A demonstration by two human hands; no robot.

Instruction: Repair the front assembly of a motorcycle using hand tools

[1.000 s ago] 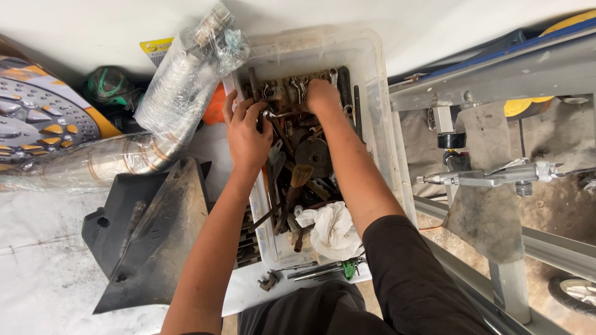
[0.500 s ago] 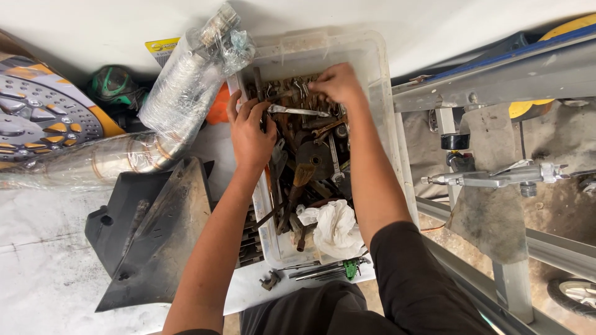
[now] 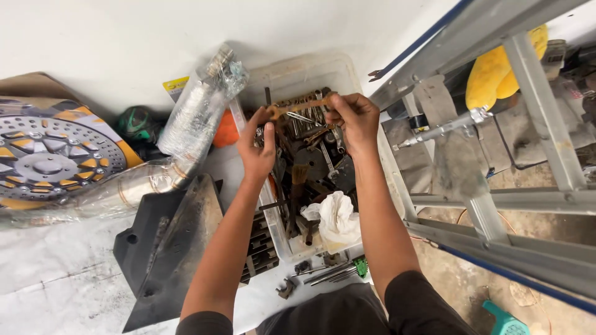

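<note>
You held a rusty wrench [image 3: 298,107] level above the clear plastic bin [image 3: 347,74] of tools — left hand [image 3: 257,149] pinched shut on one end, right hand [image 3: 351,121] closed on the other. Lifted clear of the pile, likely to inspect it — a white rag [image 3: 335,217] lay in the bin's near end.

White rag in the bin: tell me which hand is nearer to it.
Right. The right hand is up the bin above the white rag, its forearm passing beside it; the left hand is further off at the bin's left wall. Both hold a rusty wrench.
</note>
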